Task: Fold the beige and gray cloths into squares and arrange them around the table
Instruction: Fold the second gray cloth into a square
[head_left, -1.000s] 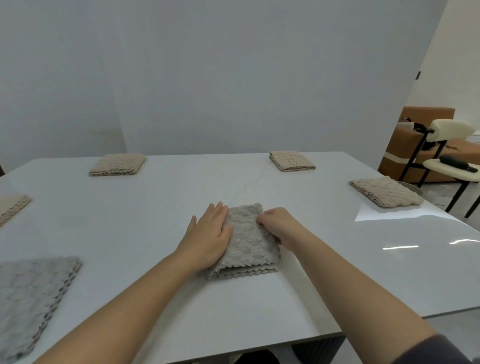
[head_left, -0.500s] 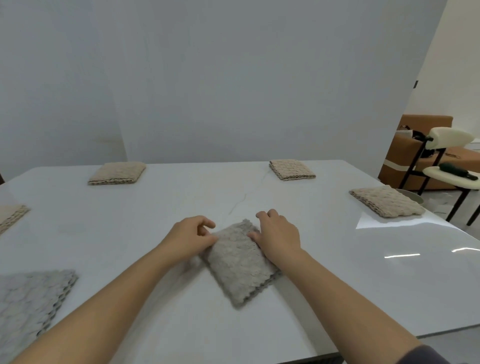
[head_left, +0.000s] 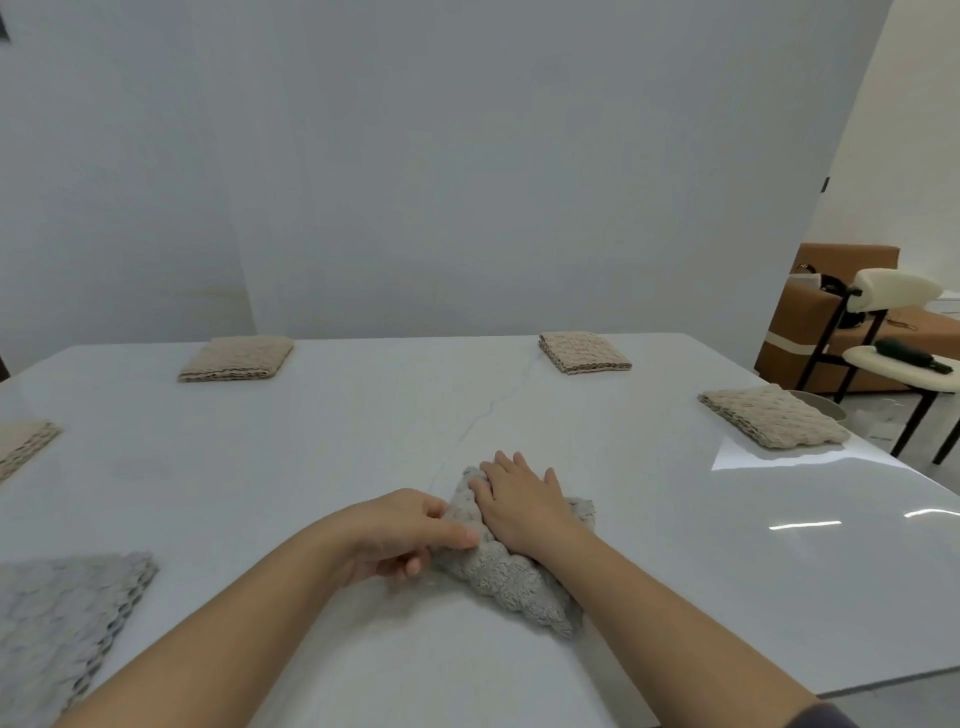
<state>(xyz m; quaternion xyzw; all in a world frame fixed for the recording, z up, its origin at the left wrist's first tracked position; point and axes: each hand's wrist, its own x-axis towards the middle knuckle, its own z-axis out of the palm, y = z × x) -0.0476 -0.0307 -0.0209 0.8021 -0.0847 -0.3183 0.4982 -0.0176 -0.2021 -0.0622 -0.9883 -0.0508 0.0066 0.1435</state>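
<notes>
Pinching the left edge of the cloth (head_left: 511, 579), left hand (head_left: 410, 535) has thumb and fingers curled on it. Right hand (head_left: 522, 506) presses flat on top, fingers straight and slightly spread. Cloth sits mid-table (head_left: 311, 467) under both hands; 0.5 s ago it lay flat and neat, now it's bunched.

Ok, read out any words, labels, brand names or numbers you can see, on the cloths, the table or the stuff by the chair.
None: no readable text anywhere.
The folded gray textured cloth, the beige folded cloths and the white glossy table bear no print or tag that shows.
The dark object on the cream chair seat is too small to show any marking.
</notes>
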